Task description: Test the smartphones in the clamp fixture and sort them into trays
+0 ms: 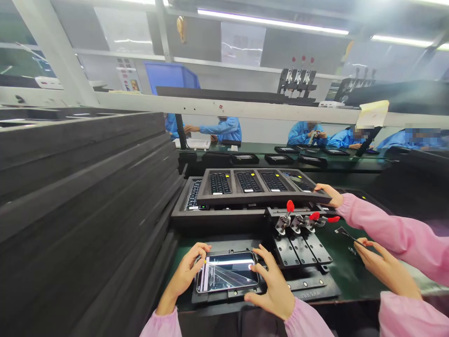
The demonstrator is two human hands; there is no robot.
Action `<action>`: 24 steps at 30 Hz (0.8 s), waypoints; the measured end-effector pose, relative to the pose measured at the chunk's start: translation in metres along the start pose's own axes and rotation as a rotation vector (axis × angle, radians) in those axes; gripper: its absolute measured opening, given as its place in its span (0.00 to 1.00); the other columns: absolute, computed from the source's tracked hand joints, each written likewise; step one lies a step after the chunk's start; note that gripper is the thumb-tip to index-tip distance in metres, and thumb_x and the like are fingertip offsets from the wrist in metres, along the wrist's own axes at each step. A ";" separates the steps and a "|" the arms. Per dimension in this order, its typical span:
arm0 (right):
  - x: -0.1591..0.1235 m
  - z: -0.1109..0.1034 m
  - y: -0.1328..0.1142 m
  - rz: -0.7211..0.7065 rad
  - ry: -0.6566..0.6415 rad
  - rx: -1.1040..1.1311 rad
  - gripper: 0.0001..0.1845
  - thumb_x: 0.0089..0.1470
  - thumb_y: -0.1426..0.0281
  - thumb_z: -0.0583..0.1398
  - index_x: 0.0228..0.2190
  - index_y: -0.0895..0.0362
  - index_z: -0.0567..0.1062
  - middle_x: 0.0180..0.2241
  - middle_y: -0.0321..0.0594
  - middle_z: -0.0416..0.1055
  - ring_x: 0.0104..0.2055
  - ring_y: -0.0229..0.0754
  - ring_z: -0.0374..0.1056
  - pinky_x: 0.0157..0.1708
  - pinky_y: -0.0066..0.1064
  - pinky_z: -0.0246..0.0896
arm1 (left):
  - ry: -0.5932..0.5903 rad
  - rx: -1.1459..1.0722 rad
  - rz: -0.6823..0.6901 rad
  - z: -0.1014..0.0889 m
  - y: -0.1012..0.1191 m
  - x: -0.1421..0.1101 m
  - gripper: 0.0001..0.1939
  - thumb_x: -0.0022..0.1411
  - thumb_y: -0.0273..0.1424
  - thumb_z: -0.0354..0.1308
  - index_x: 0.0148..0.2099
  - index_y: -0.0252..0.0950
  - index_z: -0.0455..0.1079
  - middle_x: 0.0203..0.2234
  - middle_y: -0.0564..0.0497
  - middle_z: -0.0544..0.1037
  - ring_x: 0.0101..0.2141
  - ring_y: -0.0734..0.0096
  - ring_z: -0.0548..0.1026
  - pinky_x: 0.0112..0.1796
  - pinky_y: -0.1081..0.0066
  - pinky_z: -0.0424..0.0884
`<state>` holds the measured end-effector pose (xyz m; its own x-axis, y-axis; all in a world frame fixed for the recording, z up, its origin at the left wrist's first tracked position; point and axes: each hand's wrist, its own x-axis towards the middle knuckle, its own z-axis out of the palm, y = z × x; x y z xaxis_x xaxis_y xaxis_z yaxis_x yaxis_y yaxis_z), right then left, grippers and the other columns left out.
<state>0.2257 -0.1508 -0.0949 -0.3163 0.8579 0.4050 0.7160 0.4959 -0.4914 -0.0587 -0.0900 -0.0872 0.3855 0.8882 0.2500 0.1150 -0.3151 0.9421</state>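
Observation:
A smartphone [229,276] with a lit screen and bright streaks across its glass lies face up on a black fixture plate [210,299]. At its upper left corner, my left hand [187,274] has its thumb and fingers closed on the edge, beside a small yellowish spot. My right hand [275,285] is at the other end with fingers apart, one fingertip touching the glass near the right edge. Just right of my right hand stands a black clamp jig [301,250] with red-tipped toggle levers.
A stack of black foam trays [87,187] rises at left. Behind the phone, a foam tray [245,199] carries dark parts. At right, a pink-sleeved co-worker's hand [329,194] grips that tray; the other hand [386,269] holds a thin dark part [351,235]. Blue-clad people sit across the bench.

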 end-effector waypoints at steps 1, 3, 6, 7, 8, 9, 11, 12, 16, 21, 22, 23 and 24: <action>0.001 0.000 0.000 -0.007 0.002 -0.013 0.27 0.38 0.51 0.63 0.36 0.55 0.67 0.57 0.47 0.50 0.62 0.56 0.40 0.56 0.49 0.46 | 0.000 0.000 0.001 0.000 0.000 0.000 0.07 0.62 0.32 0.49 0.31 0.39 0.60 0.40 0.49 0.66 0.50 0.59 0.63 0.49 0.66 0.59; 0.004 0.001 -0.001 -0.008 0.000 -0.036 0.28 0.38 0.49 0.63 0.35 0.55 0.67 0.56 0.48 0.51 0.62 0.56 0.40 0.56 0.51 0.45 | -0.001 -0.001 0.002 0.000 0.000 0.001 0.07 0.63 0.32 0.49 0.31 0.38 0.60 0.40 0.49 0.66 0.50 0.59 0.64 0.49 0.66 0.59; 0.006 0.002 -0.002 -0.003 -0.002 -0.065 0.27 0.38 0.48 0.62 0.33 0.55 0.66 0.56 0.48 0.51 0.62 0.55 0.40 0.56 0.52 0.42 | -0.001 -0.005 0.003 0.000 0.000 0.001 0.08 0.62 0.33 0.49 0.30 0.38 0.60 0.40 0.49 0.66 0.49 0.59 0.64 0.48 0.66 0.59; 0.006 0.002 -0.002 -0.004 0.000 -0.073 0.27 0.39 0.48 0.61 0.33 0.55 0.66 0.56 0.47 0.51 0.62 0.55 0.40 0.56 0.53 0.42 | 0.000 -0.006 0.002 0.000 0.000 0.001 0.08 0.62 0.33 0.49 0.30 0.38 0.60 0.40 0.49 0.66 0.49 0.59 0.64 0.48 0.66 0.60; 0.006 0.003 -0.003 -0.005 0.002 -0.080 0.27 0.39 0.48 0.61 0.33 0.55 0.66 0.56 0.47 0.51 0.62 0.55 0.40 0.56 0.53 0.41 | 0.002 -0.006 0.002 0.000 0.000 0.000 0.08 0.62 0.33 0.49 0.31 0.38 0.60 0.40 0.49 0.66 0.49 0.59 0.64 0.48 0.66 0.60; 0.005 0.003 -0.003 -0.007 0.006 -0.086 0.27 0.39 0.48 0.61 0.33 0.55 0.66 0.56 0.47 0.51 0.62 0.55 0.40 0.57 0.53 0.41 | 0.005 -0.007 0.001 0.000 0.000 0.000 0.07 0.62 0.32 0.49 0.31 0.38 0.60 0.40 0.48 0.66 0.49 0.59 0.64 0.48 0.66 0.60; 0.004 0.003 -0.003 -0.007 0.011 -0.094 0.27 0.39 0.48 0.61 0.34 0.54 0.66 0.56 0.47 0.51 0.62 0.55 0.40 0.57 0.53 0.41 | 0.012 -0.007 0.001 0.001 0.000 0.000 0.07 0.62 0.32 0.49 0.31 0.38 0.60 0.41 0.48 0.66 0.49 0.59 0.64 0.48 0.66 0.60; 0.003 0.003 -0.004 -0.006 0.012 -0.096 0.27 0.39 0.48 0.61 0.34 0.54 0.66 0.56 0.47 0.51 0.62 0.55 0.40 0.56 0.53 0.41 | 0.015 -0.007 0.001 0.001 0.001 0.000 0.07 0.62 0.32 0.49 0.31 0.38 0.61 0.40 0.48 0.66 0.49 0.59 0.64 0.48 0.66 0.60; 0.003 0.002 -0.006 0.003 0.007 -0.100 0.26 0.40 0.49 0.61 0.35 0.54 0.66 0.57 0.46 0.51 0.62 0.55 0.41 0.56 0.54 0.41 | 0.023 -0.006 0.003 0.001 0.001 0.000 0.07 0.62 0.32 0.49 0.31 0.38 0.61 0.40 0.48 0.67 0.47 0.60 0.66 0.48 0.66 0.60; 0.002 0.000 -0.005 0.038 -0.028 -0.038 0.29 0.40 0.51 0.62 0.40 0.55 0.65 0.57 0.48 0.50 0.61 0.55 0.42 0.56 0.51 0.46 | 0.030 -0.004 0.001 0.001 0.003 0.000 0.07 0.62 0.32 0.50 0.30 0.38 0.61 0.39 0.49 0.67 0.46 0.61 0.66 0.48 0.65 0.60; 0.001 0.001 -0.003 0.045 -0.037 -0.018 0.31 0.40 0.52 0.62 0.44 0.55 0.64 0.57 0.48 0.49 0.61 0.54 0.43 0.56 0.50 0.47 | 0.029 -0.003 0.000 0.001 0.003 0.000 0.07 0.62 0.32 0.49 0.30 0.38 0.61 0.39 0.49 0.67 0.46 0.61 0.66 0.48 0.65 0.60; 0.000 0.001 -0.002 0.039 -0.043 -0.003 0.33 0.41 0.52 0.62 0.46 0.54 0.62 0.58 0.49 0.48 0.61 0.54 0.43 0.56 0.49 0.48 | 0.027 -0.002 -0.002 0.001 0.003 0.000 0.07 0.62 0.32 0.49 0.30 0.38 0.61 0.39 0.49 0.67 0.46 0.61 0.66 0.48 0.65 0.60; -0.001 0.002 0.000 0.020 -0.043 0.000 0.35 0.41 0.51 0.61 0.48 0.54 0.61 0.58 0.49 0.47 0.61 0.54 0.43 0.56 0.50 0.48 | 0.025 -0.001 -0.005 0.001 0.003 0.000 0.07 0.62 0.32 0.49 0.31 0.38 0.61 0.39 0.49 0.67 0.47 0.61 0.66 0.48 0.65 0.60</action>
<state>0.2247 -0.1512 -0.0972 -0.3282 0.8727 0.3614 0.7224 0.4784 -0.4993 -0.0578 -0.0915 -0.0842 0.3623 0.8976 0.2511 0.1161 -0.3108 0.9434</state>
